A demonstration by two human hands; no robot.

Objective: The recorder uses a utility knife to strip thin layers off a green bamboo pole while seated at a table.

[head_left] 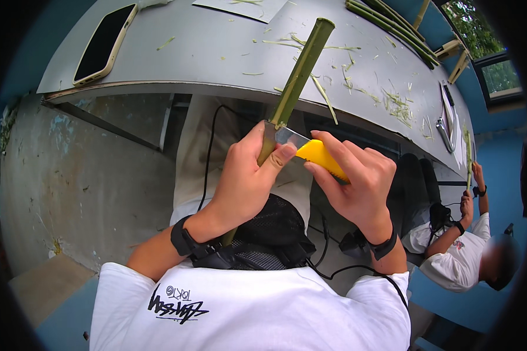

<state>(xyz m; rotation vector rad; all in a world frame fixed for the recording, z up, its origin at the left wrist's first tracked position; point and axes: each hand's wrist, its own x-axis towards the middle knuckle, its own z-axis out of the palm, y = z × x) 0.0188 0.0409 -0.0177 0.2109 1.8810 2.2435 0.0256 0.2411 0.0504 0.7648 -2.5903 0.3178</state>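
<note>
My left hand (249,167) is wrapped round the lower part of a green bamboo stalk (301,73), which slants up and away over the near edge of the table. In my right hand (360,178) is a yellow utility knife (322,159), gripped by its handle. Its wide metal blade (291,137) lies against the bamboo just above my left hand, near a pale scraped spot. My left thumb rests close to the blade. The stalk's lower end runs down toward my lap, partly hidden by my hand and wrist.
Thin green shavings (398,108) are scattered over the grey table (216,52). A phone (105,44) lies at the left, several bamboo stalks (392,29) at the far right, and a hacksaw (447,120) by the right edge. Another person (457,251) at the right holds a green strip.
</note>
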